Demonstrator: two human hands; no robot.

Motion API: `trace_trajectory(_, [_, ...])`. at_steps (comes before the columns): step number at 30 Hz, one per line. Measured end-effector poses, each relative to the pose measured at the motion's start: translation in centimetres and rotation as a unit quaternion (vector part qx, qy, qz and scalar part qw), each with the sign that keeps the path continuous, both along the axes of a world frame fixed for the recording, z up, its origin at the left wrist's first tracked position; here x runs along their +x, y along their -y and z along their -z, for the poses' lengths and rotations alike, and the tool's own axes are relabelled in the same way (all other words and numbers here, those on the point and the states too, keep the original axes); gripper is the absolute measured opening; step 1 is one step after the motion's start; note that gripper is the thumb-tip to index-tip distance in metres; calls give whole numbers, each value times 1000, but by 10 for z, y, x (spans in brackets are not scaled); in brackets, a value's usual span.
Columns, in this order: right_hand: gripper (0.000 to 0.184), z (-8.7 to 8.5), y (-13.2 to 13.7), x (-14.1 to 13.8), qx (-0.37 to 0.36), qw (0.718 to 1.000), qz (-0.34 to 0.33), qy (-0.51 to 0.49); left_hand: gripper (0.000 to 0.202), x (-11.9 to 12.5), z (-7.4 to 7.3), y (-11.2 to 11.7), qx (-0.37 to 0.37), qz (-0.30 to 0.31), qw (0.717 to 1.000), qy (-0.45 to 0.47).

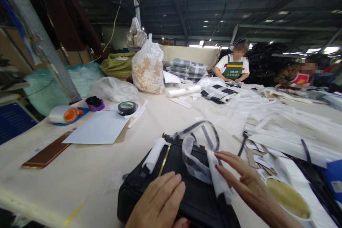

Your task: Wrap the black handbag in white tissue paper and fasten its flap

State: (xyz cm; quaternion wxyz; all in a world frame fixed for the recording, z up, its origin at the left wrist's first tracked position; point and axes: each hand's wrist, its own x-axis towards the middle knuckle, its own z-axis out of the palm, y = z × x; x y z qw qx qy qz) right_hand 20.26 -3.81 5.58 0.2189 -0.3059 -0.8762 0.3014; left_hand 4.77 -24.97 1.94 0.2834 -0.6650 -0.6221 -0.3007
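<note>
A black handbag (196,194) with a gold zipper (164,159) lies on the table in front of me. White wrapping covers one part at its left side (155,154) and another strip, a white wrap (216,174), runs along its right side. The bag's handle (196,164) is wound in translucent film and loops up over the top. My left hand (161,199) rests flat on the bag, fingers extended close together. At the right wrap, my right hand (242,176) has its fingers stretched out, with fingertips at or touching the wrap's edge.
To the left lie a pale sheet (97,126), a brown strip (46,151), black tape (127,108) and a tape dispenser (64,114). A clear bag (148,67) of small pieces stands behind. White wrapping sheets (288,124) and a round yellowish container (288,197) occupy the right. A co-worker (233,66) works across the table.
</note>
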Motion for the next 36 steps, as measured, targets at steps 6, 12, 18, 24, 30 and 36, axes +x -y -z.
trace_trajectory(6, [37, -24, 8, -38, 15, 983, -163, 83, 32, -1, -8, -24, -76, -39, 992, -89])
trace_trajectory(12, [35, -32, -4, -31, -66, 969, -155, 179, 34, -1, -7, -18, -38, -37, 995, -86])
trace_trajectory(18, [38, -39, -26, -16, -113, 953, -114, 258, 38, 2, -3, -24, 3, -54, 995, -84])
trace_trajectory(24, [26, -42, -26, -25, 21, 981, -83, 175, 36, 2, 1, -21, 17, -49, 995, -84])
trace_trajectory(30, [29, -45, 3, -64, 63, 918, -238, 310, 37, 2, 1, -21, 20, -50, 995, -79])
trace_trajectory(36, [8, -37, -14, -93, 105, 923, -179, 324, 38, 1, 5, -21, 33, -48, 996, -72])
